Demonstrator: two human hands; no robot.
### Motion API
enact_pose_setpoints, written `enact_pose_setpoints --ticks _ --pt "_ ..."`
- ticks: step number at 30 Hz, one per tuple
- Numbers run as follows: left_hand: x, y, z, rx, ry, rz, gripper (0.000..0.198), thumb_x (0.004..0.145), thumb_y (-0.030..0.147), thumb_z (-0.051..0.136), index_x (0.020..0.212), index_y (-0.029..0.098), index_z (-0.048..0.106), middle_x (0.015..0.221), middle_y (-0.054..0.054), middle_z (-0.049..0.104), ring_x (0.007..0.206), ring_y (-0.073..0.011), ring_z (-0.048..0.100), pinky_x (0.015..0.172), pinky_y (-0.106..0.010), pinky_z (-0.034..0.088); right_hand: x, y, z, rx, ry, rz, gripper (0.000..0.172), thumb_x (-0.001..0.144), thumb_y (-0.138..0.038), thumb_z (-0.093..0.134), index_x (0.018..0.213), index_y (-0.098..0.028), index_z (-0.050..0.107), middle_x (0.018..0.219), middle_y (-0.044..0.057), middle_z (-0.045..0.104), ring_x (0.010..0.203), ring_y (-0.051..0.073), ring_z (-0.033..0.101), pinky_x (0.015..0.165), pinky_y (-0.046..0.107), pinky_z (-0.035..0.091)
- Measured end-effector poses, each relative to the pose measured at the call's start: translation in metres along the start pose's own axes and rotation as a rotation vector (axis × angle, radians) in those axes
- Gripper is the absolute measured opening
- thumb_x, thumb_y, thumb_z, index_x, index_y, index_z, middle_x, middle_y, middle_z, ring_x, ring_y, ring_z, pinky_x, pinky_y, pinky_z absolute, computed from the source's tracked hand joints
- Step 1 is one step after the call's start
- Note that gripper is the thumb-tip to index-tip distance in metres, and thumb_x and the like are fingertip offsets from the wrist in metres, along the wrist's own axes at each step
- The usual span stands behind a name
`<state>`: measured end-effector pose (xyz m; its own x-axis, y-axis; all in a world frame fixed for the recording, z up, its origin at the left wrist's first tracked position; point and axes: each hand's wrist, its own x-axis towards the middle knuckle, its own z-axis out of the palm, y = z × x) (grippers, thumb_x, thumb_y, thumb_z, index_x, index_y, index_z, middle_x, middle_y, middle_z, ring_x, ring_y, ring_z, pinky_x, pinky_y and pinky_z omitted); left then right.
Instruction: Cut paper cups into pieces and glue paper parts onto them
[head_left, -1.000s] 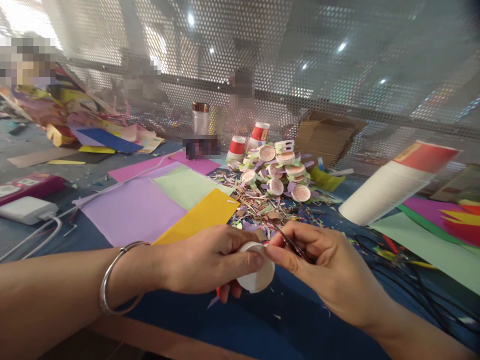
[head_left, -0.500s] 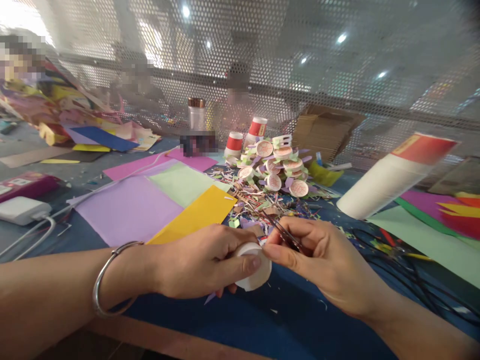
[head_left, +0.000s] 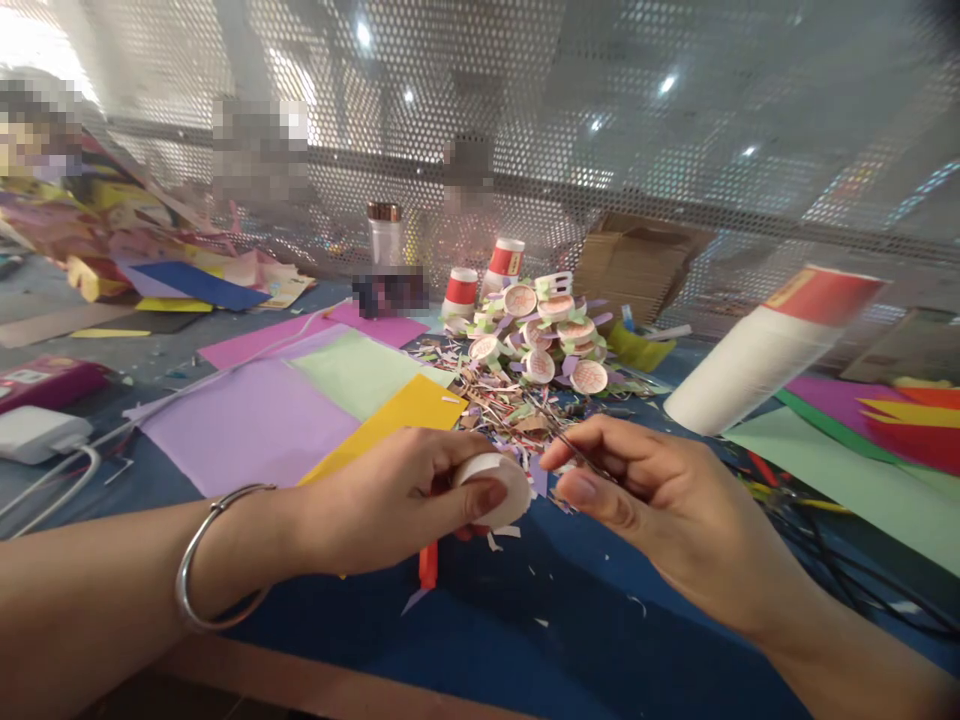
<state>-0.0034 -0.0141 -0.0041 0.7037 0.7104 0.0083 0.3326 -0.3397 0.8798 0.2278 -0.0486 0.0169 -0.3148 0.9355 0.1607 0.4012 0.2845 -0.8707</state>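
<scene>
My left hand (head_left: 427, 495), a silver bangle on its wrist, pinches a round white paper cup piece (head_left: 506, 492) with the thumb across its face. To the right, my right hand (head_left: 637, 490) holds dark, slim scissors (head_left: 564, 436), blades pointing up and left; the fingers partly hide them. The scissors are a little apart from the cup piece. Under my left hand, a red-orange object (head_left: 428, 566) shows in part; its kind is not clear. White paper snippets (head_left: 504, 535) lie just below the cup piece.
Behind the hands are a heap of paper scraps (head_left: 502, 400) and a pile of cut cup bottoms (head_left: 539, 366). A stack of paper cups (head_left: 772, 345) leans at the right near black cables (head_left: 825, 560). Purple paper (head_left: 247, 430) and yellow paper (head_left: 390, 430) lie left.
My right hand has moved away from the cup piece, opening a gap. The left hand has tilted the piece and shifted slightly left. The red-orange object and more white snippets now show beneath.
</scene>
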Motion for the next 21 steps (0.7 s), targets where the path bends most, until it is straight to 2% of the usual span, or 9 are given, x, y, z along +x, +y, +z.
enact_pose_setpoints --ticks 6,11,17,21 --pt "0.001 -0.003 -0.002 0.099 0.078 0.06 0.031 0.099 0.042 0.051 0.098 0.015 0.066 0.08 -0.002 0.065 0.072 -0.0131 0.058 0.062 -0.023 0.041 -0.003 0.008 0.005 -0.127 -0.054 -0.028 0.025 0.095 -0.047 0.062 0.104 -0.024 0.064 0.087 0.0 0.07 0.073 0.013 0.061 0.06 0.022 0.046" --pt "0.0 -0.001 -0.003 0.18 0.084 0.106 0.028 0.1 0.039 0.05 0.095 0.018 0.068 0.077 0.001 0.062 0.069 -0.0109 0.052 0.062 -0.022 0.038 -0.004 0.007 0.01 -0.265 -0.059 -0.079 0.03 0.097 -0.05 0.057 0.097 -0.021 0.064 0.073 -0.002 0.063 0.061 0.012 0.053 0.053 0.023 0.04" --pt "0.0 -0.001 -0.004 0.243 0.124 0.159 0.028 0.098 0.035 0.052 0.08 0.017 0.064 0.067 0.003 0.056 0.063 -0.0097 0.048 0.06 -0.022 0.037 -0.005 0.008 0.01 -0.342 -0.051 -0.098 0.031 0.097 -0.051 0.056 0.094 -0.021 0.063 0.069 -0.003 0.058 0.056 0.011 0.047 0.05 0.023 0.037" --pt "0.0 -0.002 -0.003 0.256 0.124 0.177 0.029 0.099 0.036 0.052 0.078 0.017 0.061 0.066 0.003 0.053 0.062 -0.0097 0.045 0.059 -0.022 0.036 -0.006 0.008 0.011 -0.371 -0.036 -0.124 0.031 0.097 -0.052 0.056 0.092 -0.021 0.063 0.067 -0.004 0.056 0.054 0.011 0.045 0.048 0.023 0.037"
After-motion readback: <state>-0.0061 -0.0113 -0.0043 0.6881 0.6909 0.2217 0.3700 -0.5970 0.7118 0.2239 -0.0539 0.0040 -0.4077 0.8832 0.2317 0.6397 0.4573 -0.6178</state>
